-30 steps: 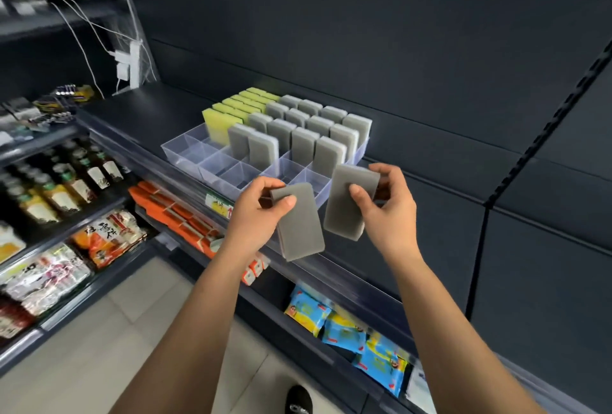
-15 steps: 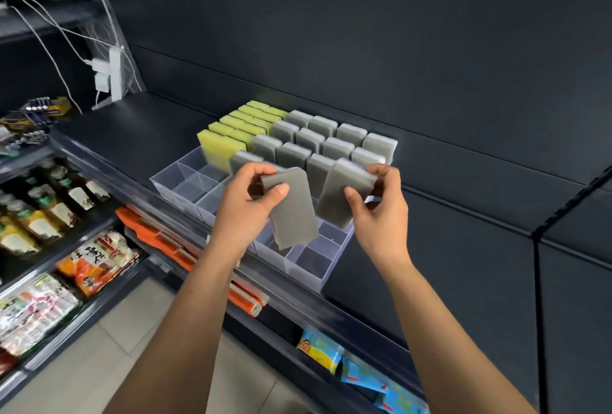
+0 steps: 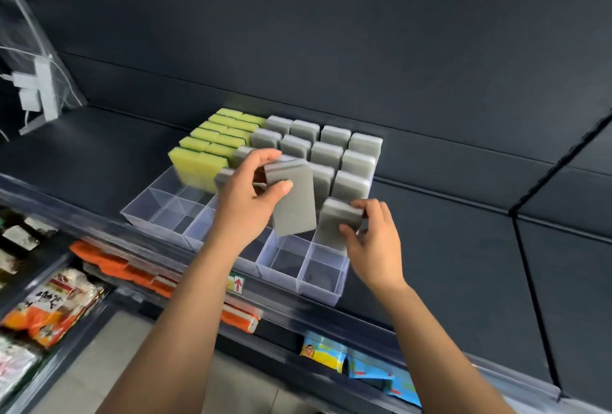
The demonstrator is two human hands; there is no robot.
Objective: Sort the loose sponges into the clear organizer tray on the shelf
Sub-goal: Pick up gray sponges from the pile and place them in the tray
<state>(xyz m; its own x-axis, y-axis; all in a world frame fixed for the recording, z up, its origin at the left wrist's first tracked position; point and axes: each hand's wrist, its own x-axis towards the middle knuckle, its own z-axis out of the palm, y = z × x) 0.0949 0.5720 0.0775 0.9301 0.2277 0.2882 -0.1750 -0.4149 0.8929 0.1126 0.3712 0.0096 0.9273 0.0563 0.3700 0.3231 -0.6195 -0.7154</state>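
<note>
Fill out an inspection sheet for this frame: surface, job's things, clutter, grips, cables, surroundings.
Surface: dark shelf, bearing the clear tray.
Job's things: yellow sponges and grey sponges stand in the back rows; front compartments empty.
Clutter: nothing seen.
Grips: left grip holds left sponge above the tray; right grip holds right sponge at its right column.
Cables: white wired plug, upper left.
Surroundings: packaged goods on lower shelves.
</note>
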